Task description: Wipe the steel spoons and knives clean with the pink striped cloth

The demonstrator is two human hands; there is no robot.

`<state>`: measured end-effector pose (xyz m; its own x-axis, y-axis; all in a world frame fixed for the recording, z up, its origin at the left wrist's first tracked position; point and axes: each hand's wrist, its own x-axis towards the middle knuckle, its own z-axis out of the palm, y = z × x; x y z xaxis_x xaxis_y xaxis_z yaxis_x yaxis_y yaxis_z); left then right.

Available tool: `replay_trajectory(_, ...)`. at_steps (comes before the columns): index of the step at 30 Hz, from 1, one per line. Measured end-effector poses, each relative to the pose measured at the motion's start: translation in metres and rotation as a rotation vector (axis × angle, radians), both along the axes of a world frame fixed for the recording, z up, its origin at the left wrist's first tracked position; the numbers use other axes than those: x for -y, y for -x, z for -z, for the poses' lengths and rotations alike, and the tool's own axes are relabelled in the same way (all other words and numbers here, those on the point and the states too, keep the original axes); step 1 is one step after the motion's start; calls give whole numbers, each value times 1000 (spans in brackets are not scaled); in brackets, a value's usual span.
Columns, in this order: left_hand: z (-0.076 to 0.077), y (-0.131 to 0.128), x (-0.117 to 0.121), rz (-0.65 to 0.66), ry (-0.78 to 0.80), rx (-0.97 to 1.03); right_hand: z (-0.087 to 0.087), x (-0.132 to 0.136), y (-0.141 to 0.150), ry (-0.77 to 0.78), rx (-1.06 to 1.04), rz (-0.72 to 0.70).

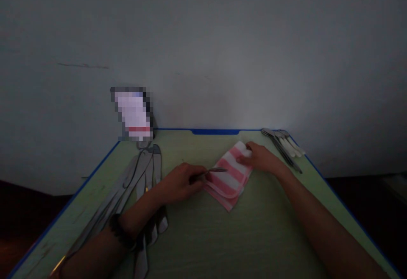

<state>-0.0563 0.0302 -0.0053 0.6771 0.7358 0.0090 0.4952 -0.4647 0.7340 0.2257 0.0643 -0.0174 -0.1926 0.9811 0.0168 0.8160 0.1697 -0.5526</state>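
Observation:
A folded pink and white striped cloth (229,178) lies in the middle of the pale green table (222,232). My left hand (179,183) is closed round the handle of a metal spoon (216,170), and the spoon's bowl rests on the cloth's upper left part. My right hand (260,157) pinches the cloth's far right corner with thumb and fingers pressed together. The light is dim, so fine detail of the spoon is hard to see.
Several long metal utensils (140,177) lie in a row on the left, partly under my left forearm. A smaller bunch of cutlery (284,145) lies at the far right corner. A blurred-out object (133,113) stands at the far left corner against the grey wall.

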Motion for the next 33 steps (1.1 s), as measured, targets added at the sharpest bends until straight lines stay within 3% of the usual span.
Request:
replay_trajectory(2,-1,0,0,-25,15,36,-8,2,2,-5,14,-12)
replay_trajectory(7,9,1,-3,-190,175,168,-33,6,16,-476,-317,291)
replay_trajectory(9,15,1,-4,-215,219,201,-39,12,27,-563,-462,278)
replay_trajectory(11,18,0,-5,-224,225,197,-43,21,41,-531,-551,53)
replay_trajectory(14,16,-1,-7,-192,153,172,-48,37,62,-305,-476,-327)
replay_trajectory(18,8,-4,-7,-60,-11,201,-49,46,73,-209,-388,-565)
replay_trajectory(20,5,-6,-7,-46,-29,176,-41,44,74,-162,-461,-514)
replay_trajectory(23,6,-7,-5,-63,-49,57,-20,35,75,-144,-624,-186)
replay_trajectory(27,7,-8,-2,-55,-171,-104,3,29,77,-88,-564,-226)
replay_trajectory(33,7,-6,1,-20,-167,-92,5,30,76,-179,-450,-300)
